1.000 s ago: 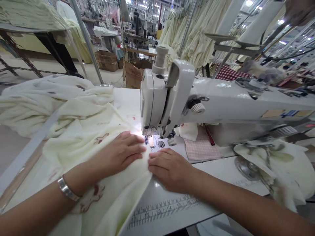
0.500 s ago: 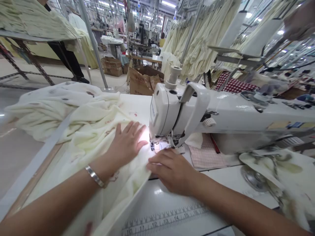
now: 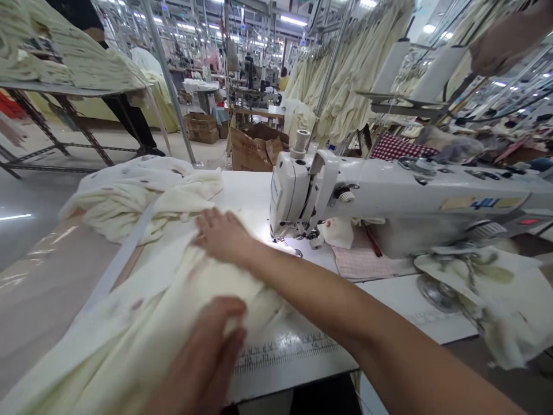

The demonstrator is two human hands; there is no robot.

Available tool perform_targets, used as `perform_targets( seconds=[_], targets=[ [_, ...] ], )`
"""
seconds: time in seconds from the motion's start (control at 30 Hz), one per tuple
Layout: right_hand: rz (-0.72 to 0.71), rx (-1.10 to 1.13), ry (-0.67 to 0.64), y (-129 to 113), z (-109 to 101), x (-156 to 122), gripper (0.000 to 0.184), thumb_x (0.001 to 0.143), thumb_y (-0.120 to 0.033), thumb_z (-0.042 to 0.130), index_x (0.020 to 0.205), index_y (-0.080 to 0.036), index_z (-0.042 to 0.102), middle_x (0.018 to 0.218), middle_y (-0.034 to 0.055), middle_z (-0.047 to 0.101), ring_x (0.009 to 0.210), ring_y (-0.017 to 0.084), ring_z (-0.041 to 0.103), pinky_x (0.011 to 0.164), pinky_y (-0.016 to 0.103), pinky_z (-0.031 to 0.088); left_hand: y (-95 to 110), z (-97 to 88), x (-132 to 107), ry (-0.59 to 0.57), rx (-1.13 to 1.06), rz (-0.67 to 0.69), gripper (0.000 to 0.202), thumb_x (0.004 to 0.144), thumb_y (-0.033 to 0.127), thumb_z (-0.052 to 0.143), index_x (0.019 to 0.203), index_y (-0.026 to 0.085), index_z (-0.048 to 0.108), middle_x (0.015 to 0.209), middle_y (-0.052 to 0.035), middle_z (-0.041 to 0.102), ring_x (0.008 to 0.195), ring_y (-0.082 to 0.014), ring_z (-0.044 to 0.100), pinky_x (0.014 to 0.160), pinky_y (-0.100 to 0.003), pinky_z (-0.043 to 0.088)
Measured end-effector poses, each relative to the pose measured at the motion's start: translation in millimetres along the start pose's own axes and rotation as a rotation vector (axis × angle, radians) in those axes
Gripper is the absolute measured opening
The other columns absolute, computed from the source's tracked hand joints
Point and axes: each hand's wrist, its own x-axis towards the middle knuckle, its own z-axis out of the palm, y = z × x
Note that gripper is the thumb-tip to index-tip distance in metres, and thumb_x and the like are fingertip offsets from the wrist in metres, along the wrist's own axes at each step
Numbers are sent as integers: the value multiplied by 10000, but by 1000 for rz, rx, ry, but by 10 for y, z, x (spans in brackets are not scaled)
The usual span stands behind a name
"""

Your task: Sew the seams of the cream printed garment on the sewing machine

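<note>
A cream fabric (image 3: pixel 142 323) with small brown prints lies bunched across the sewing table, left of the white sewing machine (image 3: pixel 380 190). My right hand (image 3: pixel 221 235) reaches across to the left of the needle area (image 3: pixel 298 237); its fingers curl over a fold of the fabric. My left hand (image 3: pixel 205 360) is low near the table's front edge, blurred, with fingers lying flat on the cloth above the printed ruler (image 3: pixel 285 351).
A checked cloth (image 3: pixel 358 259) and printed fabric pieces (image 3: pixel 488 288) lie right of the machine. Thread cones (image 3: pixel 391 66) stand behind. Cardboard boxes (image 3: pixel 253 150), racks of hanging cream garments (image 3: pixel 345 86) and a person's legs (image 3: pixel 133 124) are beyond the table. Another person's hand (image 3: pixel 505 40) is at top right.
My right hand has crossed from the needle plate to the left onto the fabric. My left hand has drawn back toward the front edge. The fabric has come away from the needle.
</note>
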Motion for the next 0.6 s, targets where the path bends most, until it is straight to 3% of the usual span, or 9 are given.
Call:
perform_targets(
  seconds=[0.1, 0.13, 0.17, 0.2, 0.3, 0.4, 0.47, 0.53, 0.6],
  targets=[
    [63, -1, 17, 29, -66, -384, 386, 970, -207, 300, 1316, -140, 459, 1444, 134, 373, 1321, 234, 354, 1025, 448, 326, -307, -94, -256, 69, 166, -66, 664, 898, 376, 379, 1462, 215, 68, 1442, -169, 355, 1280, -371, 388, 961, -557, 398],
    [11, 17, 21, -11, -69, -632, 393, 972, -272, 332, 1344, -180, 422, 1465, 76, 354, 1342, 193, 321, 1052, 396, 321, -411, -98, -362, 53, 216, -48, 691, 888, 389, 393, 1465, 236, 44, 1469, -156, 314, 1297, -372, 368, 986, -557, 371],
    [-89, 61, 25, -48, -65, -915, 423, 971, -358, 346, 1342, -169, 420, 1448, 69, 388, 1336, 199, 329, 1066, 413, 312, -498, -96, -471, 22, 255, -38, 712, 877, 405, 408, 1465, 260, 34, 1489, -136, 282, 1310, -369, 351, 1003, -555, 351],
    [-95, 102, 41, -70, -58, -1213, 441, 970, -420, 336, 1326, -181, 438, 1438, 54, 407, 1331, 200, 334, 1086, 426, 283, -557, -97, -574, -7, 279, -36, 730, 862, 434, 424, 1465, 283, 40, 1498, -117, 268, 1313, -371, 345, 1002, -555, 347],
    [134, 152, 122, 3, -71, -1965, 384, 965, -385, 377, 1276, -186, 485, 1340, 88, 514, 1283, 243, 384, 1023, 467, 340, -509, -165, -679, 2, 334, -76, 680, 817, 538, 447, 1427, 342, 221, 1439, -88, 391, 1225, -404, 443, 868, -574, 424],
    [214, 221, 233, 126, -153, -2232, 261, 954, -252, 403, 1129, -185, 585, 1026, 95, 639, 958, 210, 551, 793, 380, 443, -178, -312, -286, -44, 286, -32, 344, 825, 426, 467, 1126, 304, 580, 1193, -88, 604, 981, -344, 599, 755, -516, 476],
    [151, 243, 253, 122, -209, -2172, 237, 940, -229, 417, 1040, -193, 629, 810, 57, 614, 740, 175, 510, 644, 312, 399, 74, -371, 144, -233, 224, -33, 225, 756, 188, 501, 936, 234, 628, 971, -85, 641, 807, -268, 609, 692, -430, 491],
    [79, 239, 206, 60, -237, -2041, 217, 932, -284, 456, 968, -211, 657, 711, 29, 567, 686, 170, 460, 599, 299, 335, 253, -366, 522, -305, 192, -19, 246, 686, 61, 484, 854, 195, 605, 869, -82, 615, 759, -246, 583, 650, -388, 482],
    [39, 248, 116, 0, -236, -1933, 257, 914, -393, 500, 846, -217, 675, 673, 14, 546, 708, 172, 453, 612, 306, 303, 317, -319, 750, -320, 176, -22, 204, 710, 47, 473, 824, 178, 581, 833, -80, 592, 743, -243, 568, 621, -369, 469]
  ],
)
